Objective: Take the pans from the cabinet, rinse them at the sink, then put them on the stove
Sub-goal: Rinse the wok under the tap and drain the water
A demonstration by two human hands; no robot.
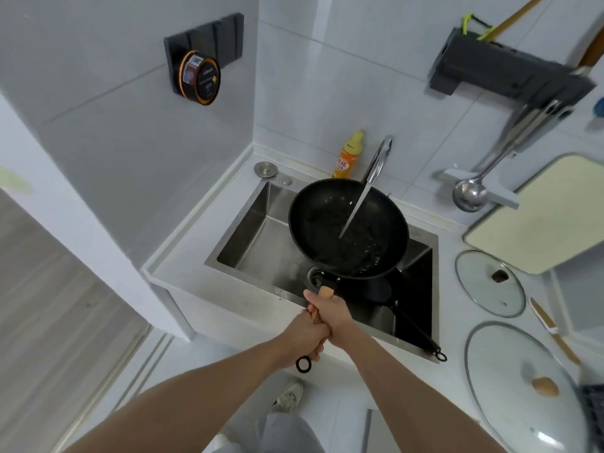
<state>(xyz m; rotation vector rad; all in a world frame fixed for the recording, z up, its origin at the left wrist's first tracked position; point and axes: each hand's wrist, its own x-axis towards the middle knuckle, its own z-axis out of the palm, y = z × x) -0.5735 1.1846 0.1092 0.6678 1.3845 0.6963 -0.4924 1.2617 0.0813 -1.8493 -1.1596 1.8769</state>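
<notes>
A large black wok (327, 230) hangs over the steel sink (258, 237), tilted slightly, with a stream of water from the faucet (379, 161) running into it. Both hands grip its wooden handle. My right hand (333, 313) is closed nearer the pan. My left hand (305, 338) is closed behind it, close to the black ring at the handle's end. A second, smaller black pan (382, 291) lies inside the sink under the wok, and its long handle (421, 335) rests on the sink's front right rim.
Two glass lids (490, 282) (523, 387) lie on the counter to the right, by a cream cutting board (552, 214). An orange soap bottle (346, 158) stands behind the sink. A ladle (470, 194) hangs from a dark wall rack (503, 70). The floor is at the left.
</notes>
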